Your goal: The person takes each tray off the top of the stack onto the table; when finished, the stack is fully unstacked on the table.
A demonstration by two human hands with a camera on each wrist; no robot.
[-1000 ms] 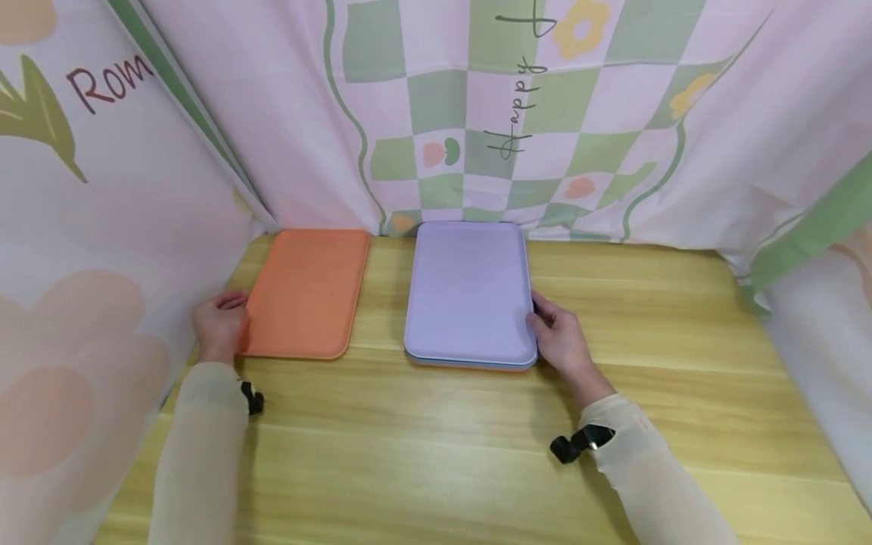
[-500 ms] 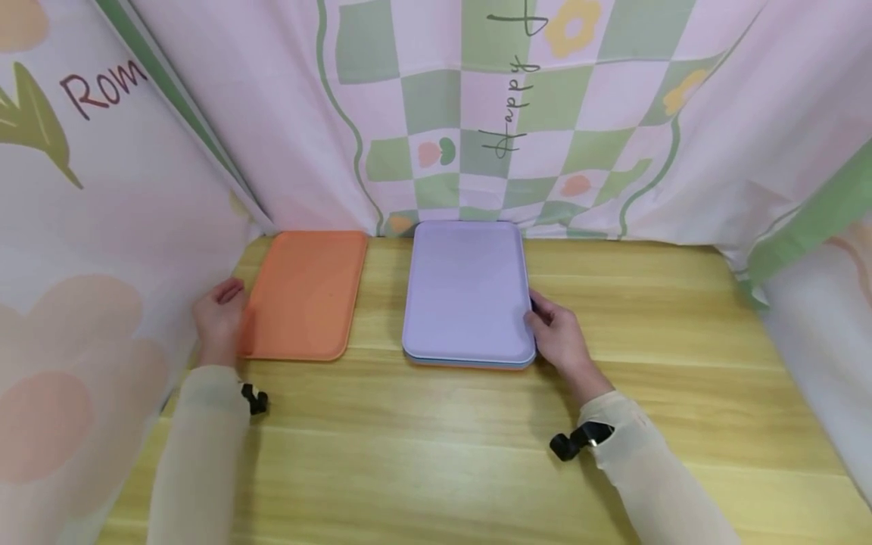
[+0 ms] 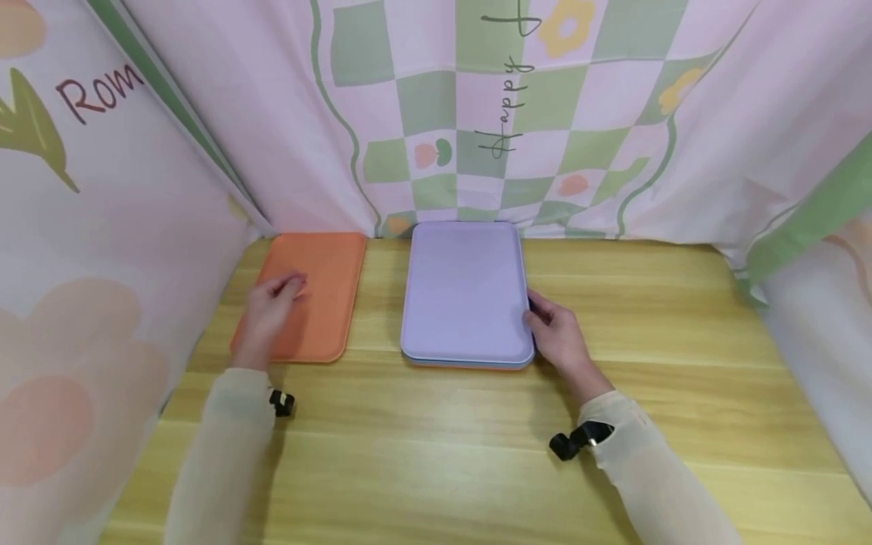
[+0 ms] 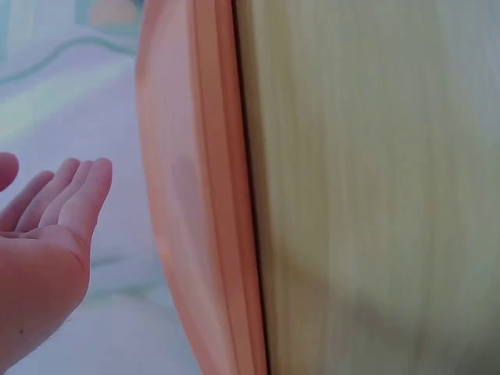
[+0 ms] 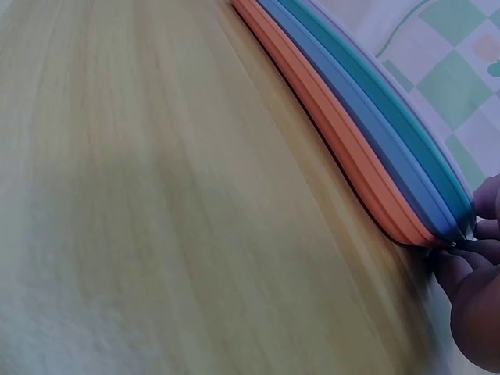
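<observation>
An orange tray (image 3: 327, 303) lies flat on the table at the left in the head view. My left hand (image 3: 268, 310) hovers over that tray with loosely bent fingers and holds nothing; the left wrist view shows the hand (image 4: 55, 234) apart from the tray's raised rim (image 4: 223, 187). Right of it is a stack of several trays with a lavender tray (image 3: 466, 291) on top. My right hand (image 3: 560, 337) grips the stack's right edge near the front corner. In the right wrist view, orange (image 5: 336, 133), blue (image 5: 375, 133) and teal (image 5: 406, 133) rims show in the stack.
A wood-grain table (image 3: 436, 454) spreads in front of the trays. Patterned curtains hang behind (image 3: 490, 113) and along the left side (image 3: 102, 250), close to the trays' far edges. Another curtain (image 3: 824, 219) borders the right.
My left hand has left the outer left edge of the orange tray and moved right, over its surface. My right hand stays at the stack, and the trays lie in place.
</observation>
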